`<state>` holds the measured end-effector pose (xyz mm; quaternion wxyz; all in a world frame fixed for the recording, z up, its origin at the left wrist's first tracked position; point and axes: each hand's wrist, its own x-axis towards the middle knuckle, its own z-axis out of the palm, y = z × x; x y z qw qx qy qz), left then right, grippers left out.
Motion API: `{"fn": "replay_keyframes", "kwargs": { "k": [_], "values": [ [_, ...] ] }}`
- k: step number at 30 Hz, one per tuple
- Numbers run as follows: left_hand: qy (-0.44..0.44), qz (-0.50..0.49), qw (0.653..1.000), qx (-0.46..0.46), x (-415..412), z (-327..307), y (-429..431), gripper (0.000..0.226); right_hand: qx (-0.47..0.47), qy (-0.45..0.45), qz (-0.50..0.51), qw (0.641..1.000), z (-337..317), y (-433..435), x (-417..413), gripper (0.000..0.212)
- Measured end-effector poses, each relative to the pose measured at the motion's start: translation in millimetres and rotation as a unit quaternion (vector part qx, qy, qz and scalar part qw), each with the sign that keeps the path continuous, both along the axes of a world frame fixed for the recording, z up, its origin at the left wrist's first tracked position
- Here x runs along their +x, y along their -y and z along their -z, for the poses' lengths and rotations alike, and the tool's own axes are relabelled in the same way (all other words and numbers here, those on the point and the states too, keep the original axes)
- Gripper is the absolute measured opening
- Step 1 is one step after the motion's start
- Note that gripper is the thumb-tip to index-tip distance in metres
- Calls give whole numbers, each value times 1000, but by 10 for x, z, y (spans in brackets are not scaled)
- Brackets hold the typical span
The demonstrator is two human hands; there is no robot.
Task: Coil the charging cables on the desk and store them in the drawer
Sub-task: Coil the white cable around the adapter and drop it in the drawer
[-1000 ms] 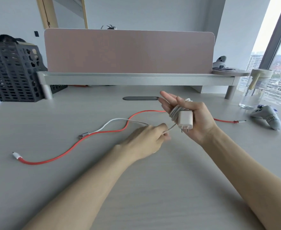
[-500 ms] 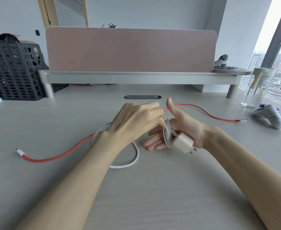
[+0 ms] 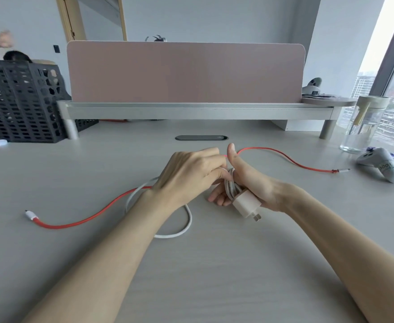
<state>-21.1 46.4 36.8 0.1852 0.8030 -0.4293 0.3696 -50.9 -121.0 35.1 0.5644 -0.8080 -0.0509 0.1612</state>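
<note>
A white charging cable [image 3: 188, 226] is partly wound round my right hand [image 3: 249, 183], and its white plug adapter [image 3: 246, 203] lies against that palm, prongs pointing toward me. My left hand [image 3: 191, 173] pinches the same cable right beside the right thumb. The loose part of the white cable forms a loop on the desk under my left forearm. A red cable [image 3: 82, 221] lies flat across the desk, one white-tipped end at the left, the other end at the right near a game controller. No drawer is in view.
A black perforated crate [image 3: 16, 101] stands at the back left. A pink divider [image 3: 184, 73] and a metal shelf [image 3: 191, 110] cross the back. A glass jar [image 3: 363, 127] and a grey game controller [image 3: 381, 164] sit at the right. Another person is behind the crate.
My right hand has turned palm-down and dropped toward the desk. My left hand carried the white cable up and over it, adding a turn; the loose cable now loops under my left forearm.
</note>
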Motion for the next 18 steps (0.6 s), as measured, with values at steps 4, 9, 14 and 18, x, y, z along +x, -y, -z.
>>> {"fn": "replay_keyframes", "kwargs": {
  "k": [4,9,14,18],
  "values": [
    [-41,-14,999,-27,42,57,-7,30,0,-32,-70,997,-62,2,-62,114],
    [-201,32,973,-112,161,96,0,9,33,-90,-195,976,-107,46,-154,112],
    [-433,46,894,-109,52,288,109,19,323,-30,-123,938,-176,-89,-152,99],
    [-361,-30,932,20,-22,330,235,26,478,9,-2,878,-205,-62,-172,91]
  ]
}}
